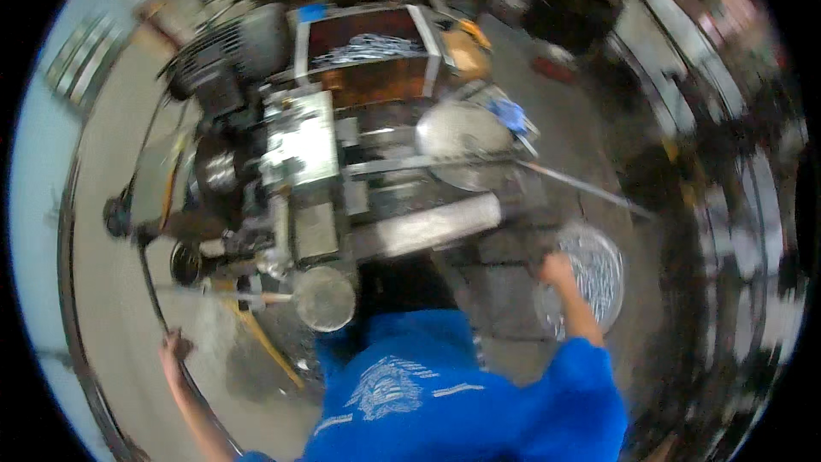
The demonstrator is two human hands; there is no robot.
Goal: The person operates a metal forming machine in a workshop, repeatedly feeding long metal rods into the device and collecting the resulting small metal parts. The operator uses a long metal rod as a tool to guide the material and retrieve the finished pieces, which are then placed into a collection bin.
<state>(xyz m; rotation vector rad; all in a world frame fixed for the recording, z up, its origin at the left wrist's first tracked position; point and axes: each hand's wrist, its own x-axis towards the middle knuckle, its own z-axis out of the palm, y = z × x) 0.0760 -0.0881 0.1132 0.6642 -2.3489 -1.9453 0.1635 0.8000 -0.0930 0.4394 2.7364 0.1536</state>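
Observation:
My left hand (174,346) is out at the left, by a long thin dark bar or cable (152,287) that runs down past it. Blur hides whether the fingers grip it. On the right, my right hand (558,269) is closed at the left edge of a round basin (621,278). Many small shiny metal pieces (594,269) fill this basin. What those fingers hold, if anything, cannot be made out. Ahead of my body stands a machine with a pale metal block (301,137) and a light cylinder-like bar (440,224) lying across its front.
A metal bin (368,90) with shiny pieces stands at the back. Near it are a round pale pan (462,130), a blue cloth (510,115) and a thin rod (590,188). A round disc-like top (324,299) sits close to my body. Yellow bar (272,346) lies low left.

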